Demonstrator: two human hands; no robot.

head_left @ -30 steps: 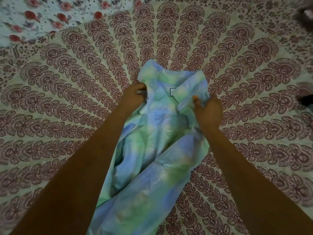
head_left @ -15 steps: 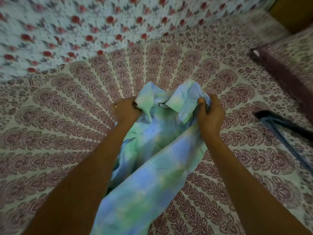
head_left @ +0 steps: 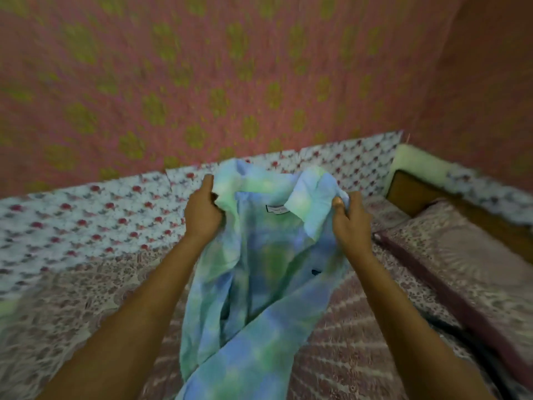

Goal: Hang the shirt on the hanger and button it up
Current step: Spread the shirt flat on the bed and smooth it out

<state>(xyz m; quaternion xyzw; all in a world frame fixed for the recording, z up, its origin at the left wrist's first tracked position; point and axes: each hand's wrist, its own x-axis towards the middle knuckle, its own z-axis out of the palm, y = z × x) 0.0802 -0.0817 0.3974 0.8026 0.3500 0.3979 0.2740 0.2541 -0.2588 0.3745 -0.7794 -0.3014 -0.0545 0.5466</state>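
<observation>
A blue and green tie-dye shirt [head_left: 259, 272] hangs lifted above the bed, collar uppermost and its front open toward me, with a small label showing inside the neck. My left hand [head_left: 202, 212] grips the left side of the collar. My right hand [head_left: 349, 220] grips the right side of the collar, thumb on the fabric. The shirt's lower part trails down between my forearms. A dark thin shape, possibly the hanger [head_left: 450, 327], lies on the bed at the lower right, blurred.
The bed carries a maroon patterned sheet [head_left: 360, 342] and a white cloth with red flowers [head_left: 86, 226] along the back. A pillow [head_left: 467, 264] lies at the right. A pink wall [head_left: 230, 67] with green motifs rises behind.
Both hands have raised the shirt by its collar off the bed. My view has tilted upward, so the wall and pillow now show.
</observation>
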